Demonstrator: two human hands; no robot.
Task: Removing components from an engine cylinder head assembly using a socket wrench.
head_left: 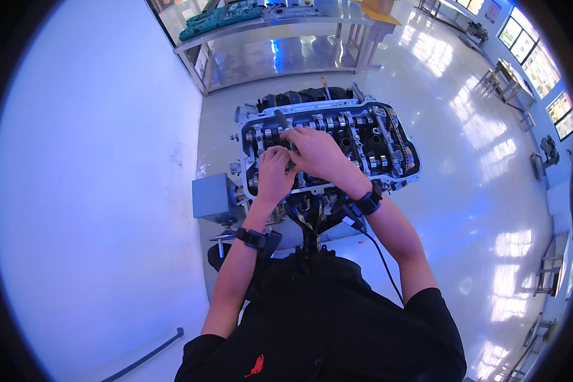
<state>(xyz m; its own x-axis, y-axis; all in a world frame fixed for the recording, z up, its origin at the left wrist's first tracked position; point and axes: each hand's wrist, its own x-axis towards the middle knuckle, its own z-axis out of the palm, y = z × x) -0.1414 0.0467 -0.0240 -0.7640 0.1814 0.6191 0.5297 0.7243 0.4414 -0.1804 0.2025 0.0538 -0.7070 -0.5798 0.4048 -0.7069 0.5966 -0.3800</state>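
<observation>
An engine cylinder head (361, 146) with its valve cover off lies in front of me, its camshafts and shiny cam lobes showing. Both hands are over its left half. My right hand (317, 151) is closed around a dark bar-shaped tool (281, 118), whose end sticks out past the fingers toward the far side. Close beside it, my left hand (275, 170) has its fingers curled and pressed together low among the camshafts. What those fingers hold is hidden. A timing chain (393, 124) runs along the right end of the engine.
A grey box (211, 196) sits at the engine's left, near the white wall (102, 172). Beyond the engine stands a metal workbench (270, 63) with green tool cases (219, 20). A black cable (386, 254) hangs by my right forearm. Other benches line the right side.
</observation>
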